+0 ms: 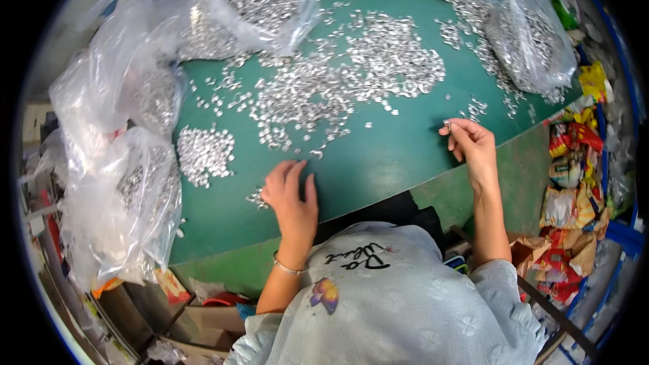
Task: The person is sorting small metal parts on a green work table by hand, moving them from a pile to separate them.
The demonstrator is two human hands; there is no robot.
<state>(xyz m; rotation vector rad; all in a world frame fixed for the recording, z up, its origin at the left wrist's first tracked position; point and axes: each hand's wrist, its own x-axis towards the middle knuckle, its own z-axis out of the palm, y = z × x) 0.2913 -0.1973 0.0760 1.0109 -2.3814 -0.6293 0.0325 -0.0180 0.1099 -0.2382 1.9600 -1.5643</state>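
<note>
Small shiny silver metal pieces (pixel 304 94) lie heaped across the middle of the green tabletop (pixel 378 152). My right hand (pixel 473 145) is raised near the table's front edge, pinching one small metal piece (pixel 447 126) between thumb and fingertips. My left hand (pixel 291 196) rests low at the near edge, its fingers apart, with no piece visible in it. Beside its outer side lies a small cluster of metal pieces (pixel 256 198). A few loose pieces lie just beyond its fingertips. Farther left sits a separate compact pile of pieces (pixel 205 155).
Clear plastic bags of metal pieces (pixel 145 196) line the left side, with another bag (pixel 267 3) at the back. One more full bag (pixel 531 44) stands at the back right. Colourful packets (pixel 574 142) crowd a rack on the right. Cardboard boxes (pixel 203 328) stand below left.
</note>
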